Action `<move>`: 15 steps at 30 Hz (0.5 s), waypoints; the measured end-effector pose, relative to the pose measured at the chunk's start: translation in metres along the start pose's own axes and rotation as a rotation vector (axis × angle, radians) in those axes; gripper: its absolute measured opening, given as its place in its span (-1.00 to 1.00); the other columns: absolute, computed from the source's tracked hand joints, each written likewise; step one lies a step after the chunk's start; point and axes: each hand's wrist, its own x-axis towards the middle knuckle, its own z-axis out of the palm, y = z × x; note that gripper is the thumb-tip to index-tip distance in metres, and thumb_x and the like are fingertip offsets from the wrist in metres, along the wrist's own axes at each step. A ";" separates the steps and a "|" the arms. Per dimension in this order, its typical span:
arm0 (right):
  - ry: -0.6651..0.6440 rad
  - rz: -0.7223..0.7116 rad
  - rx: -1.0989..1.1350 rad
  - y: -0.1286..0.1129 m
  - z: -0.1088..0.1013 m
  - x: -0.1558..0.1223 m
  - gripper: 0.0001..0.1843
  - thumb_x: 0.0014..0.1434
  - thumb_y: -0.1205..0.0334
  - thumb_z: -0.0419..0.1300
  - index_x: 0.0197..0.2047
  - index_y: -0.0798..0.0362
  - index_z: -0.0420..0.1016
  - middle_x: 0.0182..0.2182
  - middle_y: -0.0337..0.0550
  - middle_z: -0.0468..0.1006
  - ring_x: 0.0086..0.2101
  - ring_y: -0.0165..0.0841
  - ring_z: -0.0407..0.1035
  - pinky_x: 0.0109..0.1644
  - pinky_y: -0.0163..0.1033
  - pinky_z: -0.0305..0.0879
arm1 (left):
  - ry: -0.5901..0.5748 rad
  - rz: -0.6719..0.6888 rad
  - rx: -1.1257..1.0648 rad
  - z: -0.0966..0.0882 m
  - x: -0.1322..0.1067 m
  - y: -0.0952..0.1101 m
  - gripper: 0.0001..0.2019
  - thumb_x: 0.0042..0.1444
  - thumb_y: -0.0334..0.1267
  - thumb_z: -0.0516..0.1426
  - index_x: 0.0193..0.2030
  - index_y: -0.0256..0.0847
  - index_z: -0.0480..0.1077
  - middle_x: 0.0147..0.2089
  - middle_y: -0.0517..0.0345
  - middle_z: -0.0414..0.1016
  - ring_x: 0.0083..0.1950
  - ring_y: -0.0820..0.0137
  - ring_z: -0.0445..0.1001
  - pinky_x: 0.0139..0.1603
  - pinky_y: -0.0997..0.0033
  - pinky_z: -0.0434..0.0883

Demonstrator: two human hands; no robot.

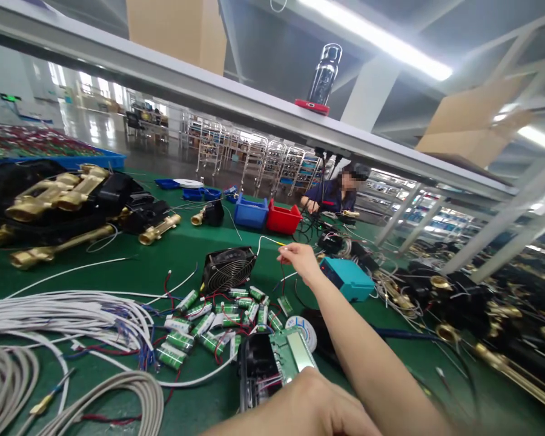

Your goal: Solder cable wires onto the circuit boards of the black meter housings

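My right hand (298,259) is raised above the green bench, thumb and fingers pinched. A thin wire (269,238), white with a yellow section, runs into the fingertips. A red lead hangs below them toward a green-wrapped battery (284,304). My left hand (311,399) is low at the bottom edge, curled, in front of a green circuit board (296,350) with a pale display. Its fingertips are hidden. The board adjoins an open black housing (257,363) with thin wires inside. Several more green-and-white batteries (179,340) lie beyond it.
A black fan (229,269) stands behind the batteries, a teal box (349,278) right of my forearm. Cable coils (72,315) fill the left. Blue (251,212) and red bins (284,217) stand farther back. Brass-ended meters (59,194) crowd both sides. A person (333,194) sits opposite beneath an overhead shelf (236,91).
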 end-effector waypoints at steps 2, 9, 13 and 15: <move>0.103 -0.070 0.145 -0.009 -0.032 -0.018 -0.70 0.34 0.09 0.22 0.01 0.12 0.47 -0.14 -0.12 0.58 -0.22 -0.33 0.53 -0.11 -0.11 0.51 | -0.011 -0.014 -0.006 0.006 0.002 -0.007 -0.62 0.25 0.01 0.19 -0.12 -0.27 0.67 -0.24 0.00 0.71 -0.26 0.37 0.67 -0.28 0.61 0.50; 0.364 -0.312 0.476 -0.045 -0.096 -0.123 -0.59 -0.03 -0.04 0.46 -0.29 0.03 0.45 -0.48 -0.24 0.66 -0.43 -0.35 0.57 -0.22 -0.20 0.51 | 0.287 -0.073 0.223 0.012 0.002 0.002 -0.62 0.33 -0.07 0.09 -0.25 -0.26 0.65 -0.46 0.09 0.55 -0.41 0.41 0.53 -0.38 0.55 0.40; 0.360 -0.283 0.514 -0.043 -0.092 -0.181 -0.70 -0.03 0.08 0.48 -0.31 0.06 0.57 -0.51 -0.22 0.68 -0.45 -0.35 0.59 -0.26 -0.25 0.53 | 0.403 -0.058 0.390 0.006 -0.003 0.006 -0.77 0.34 -0.20 0.11 -0.20 -0.13 0.61 -0.37 0.18 0.58 -0.31 0.42 0.57 -0.26 0.58 0.44; 0.326 -0.234 0.535 -0.037 -0.084 -0.204 -0.74 -0.01 0.12 0.48 -0.29 0.06 0.60 -0.47 -0.19 0.70 -0.42 -0.34 0.62 -0.24 -0.26 0.54 | 0.467 -0.019 0.432 0.006 -0.004 0.006 -0.81 0.32 -0.25 0.14 -0.20 -0.10 0.61 -0.32 0.21 0.61 -0.30 0.45 0.58 -0.25 0.62 0.45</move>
